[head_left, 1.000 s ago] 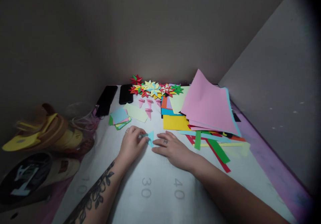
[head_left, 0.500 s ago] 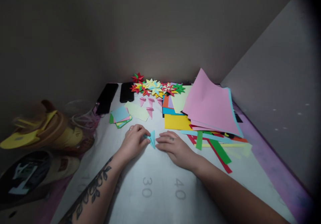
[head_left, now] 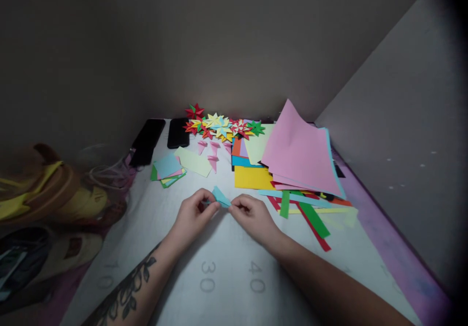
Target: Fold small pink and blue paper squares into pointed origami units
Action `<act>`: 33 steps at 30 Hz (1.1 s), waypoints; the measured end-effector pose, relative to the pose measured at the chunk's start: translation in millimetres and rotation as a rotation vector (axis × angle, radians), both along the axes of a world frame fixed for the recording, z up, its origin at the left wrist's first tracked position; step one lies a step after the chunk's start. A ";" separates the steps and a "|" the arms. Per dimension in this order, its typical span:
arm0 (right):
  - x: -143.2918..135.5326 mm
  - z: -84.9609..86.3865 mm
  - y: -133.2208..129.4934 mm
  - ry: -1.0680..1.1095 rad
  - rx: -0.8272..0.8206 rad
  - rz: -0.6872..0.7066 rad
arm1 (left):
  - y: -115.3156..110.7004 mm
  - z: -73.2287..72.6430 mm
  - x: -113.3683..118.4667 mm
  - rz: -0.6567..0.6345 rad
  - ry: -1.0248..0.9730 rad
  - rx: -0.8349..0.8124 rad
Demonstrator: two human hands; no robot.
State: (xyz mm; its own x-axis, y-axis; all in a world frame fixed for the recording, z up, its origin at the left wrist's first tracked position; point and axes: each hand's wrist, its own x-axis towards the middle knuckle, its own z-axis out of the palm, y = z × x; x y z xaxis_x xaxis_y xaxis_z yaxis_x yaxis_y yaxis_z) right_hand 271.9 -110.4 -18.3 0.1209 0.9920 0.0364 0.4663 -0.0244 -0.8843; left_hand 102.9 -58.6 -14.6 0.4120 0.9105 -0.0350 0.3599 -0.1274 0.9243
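A small folded piece of light blue paper [head_left: 221, 197] is held between my two hands, just above the white mat. My left hand [head_left: 193, 213] pinches its left side between thumb and fingers. At its right tip, the thumb and forefinger of my right hand [head_left: 255, 217] are closed on it. Beyond the hands lie several small folded pink paper pieces [head_left: 213, 163]. To the left of them is a pile of small paper squares [head_left: 167, 166], light blue on top, beside a pale yellow-green paper piece [head_left: 194, 161].
Several folded paper stars [head_left: 221, 125] line the back by the wall, near two black phones [head_left: 178, 133]. Large sheets, with pink paper [head_left: 302, 153] on top, and green strips [head_left: 315, 219] lie at right. A cap [head_left: 32, 258] and a brown pot-like object [head_left: 62, 184] stand left.
My right hand has closed on the tip of the light blue paper. The paper has turned from pointing toward me to pointing right. The view has shifted slightly.
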 end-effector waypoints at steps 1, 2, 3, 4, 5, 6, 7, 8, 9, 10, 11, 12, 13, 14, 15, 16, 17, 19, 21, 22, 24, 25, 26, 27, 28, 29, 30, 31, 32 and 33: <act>-1.0 -0.7 -0.1 0.019 -0.012 -0.008 | -1.3 -1.5 1.8 0.043 -0.057 -0.040; -1.8 -1.4 -0.3 0.030 -0.015 -0.010 | -2.4 -2.7 3.6 0.079 -0.117 -0.081; -2.4 -1.9 -0.5 0.034 -0.010 -0.007 | -3.3 -3.7 5.4 0.101 -0.172 -0.121; -3.0 -2.1 -0.8 0.029 0.007 0.003 | -4.1 -4.2 7.1 0.109 -0.214 -0.158; -3.5 -2.1 -1.1 0.018 0.030 0.017 | -4.7 -4.4 8.6 0.106 -0.238 -0.190; -4.1 -1.9 -1.4 0.006 0.053 0.034 | -5.2 -4.3 9.7 0.097 -0.247 -0.212; -4.7 -1.5 -1.6 -0.005 0.071 0.049 | -5.7 -3.8 10.4 0.087 -0.245 -0.224; -5.4 -0.9 -1.9 -0.014 0.079 0.059 | -6.0 -3.2 10.7 0.075 -0.236 -0.227; -6.1 -0.3 -2.2 -0.019 0.078 0.062 | -6.3 -2.5 10.6 0.059 -0.223 -0.222; -6.7 0.3 -2.5 -0.017 0.073 0.059 | -6.6 -1.7 10.1 0.043 -0.207 -0.210; -7.4 0.8 -2.7 -0.012 0.066 0.054 | -6.8 -1.0 9.3 0.026 -0.189 -0.196; -7.9 1.1 -2.9 -0.005 0.063 0.054 | -7.0 -0.4 8.3 0.007 -0.168 -0.185; -8.3 1.3 -3.0 0.002 0.065 0.060 | -7.3 0.1 7.2 -0.013 -0.143 -0.176; -8.6 1.3 -3.0 0.007 0.070 0.072 | -7.7 0.4 6.3 -0.030 -0.116 -0.169; -8.9 1.3 -3.0 0.008 0.077 0.086 | -8.2 0.6 5.5 -0.041 -0.092 -0.163; -9.1 1.2 -3.0 0.006 0.083 0.099 | -8.8 0.7 5.1 -0.045 -0.075 -0.158; -9.2 1.1 -2.9 0.001 0.084 0.106 | -9.5 0.7 5.0 -0.037 -0.066 -0.148; -9.1 1.3 -2.8 -0.005 0.078 0.097 | -10.6 1.1 5.6 0.015 -0.078 -0.119; -7.6 1.9 -2.9 0.005 0.069 0.073 | -10.6 2.3 6.3 0.076 -0.120 -0.108; -6.0 2.3 -3.0 0.019 0.068 0.062 | -9.9 3.3 6.2 0.099 -0.139 -0.109; -1.5 3.0 -3.2 0.061 0.076 0.019 | -7.3 5.8 4.3 0.154 -0.150 -0.100; 1.2 3.3 -3.3 0.078 0.085 -0.012 | -5.7 7.2 2.6 0.193 -0.145 -0.082; 3.7 3.6 -3.3 0.091 0.098 -0.046 | -4.3 8.7 0.4 0.233 -0.138 -0.056; 5.8 3.9 -3.3 0.094 0.115 -0.076 | -3.4 9.9 -1.9 0.267 -0.135 -0.027; 7.0 4.1 -3.4 0.096 0.138 -0.088 | -3.2 10.9 -4.2 0.279 -0.131 0.005; 7.4 4.4 -3.7 0.101 0.167 -0.084 | -3.8 11.6 -6.4 0.266 -0.126 0.041; 6.9 4.6 -4.1 0.113 0.202 -0.061 | -5.0 11.9 -8.2 0.225 -0.113 0.084; 5.6 4.8 -4.6 0.127 0.239 -0.032 | -6.7 11.8 -9.8 0.167 -0.101 0.139; 4.0 5.0 -5.3 0.141 0.277 0.000 | -8.4 11.4 -11.2 0.100 -0.090 0.214; 2.3 5.2 -6.0 0.148 0.312 0.034 | -9.9 10.8 -12.3 0.026 -0.088 0.307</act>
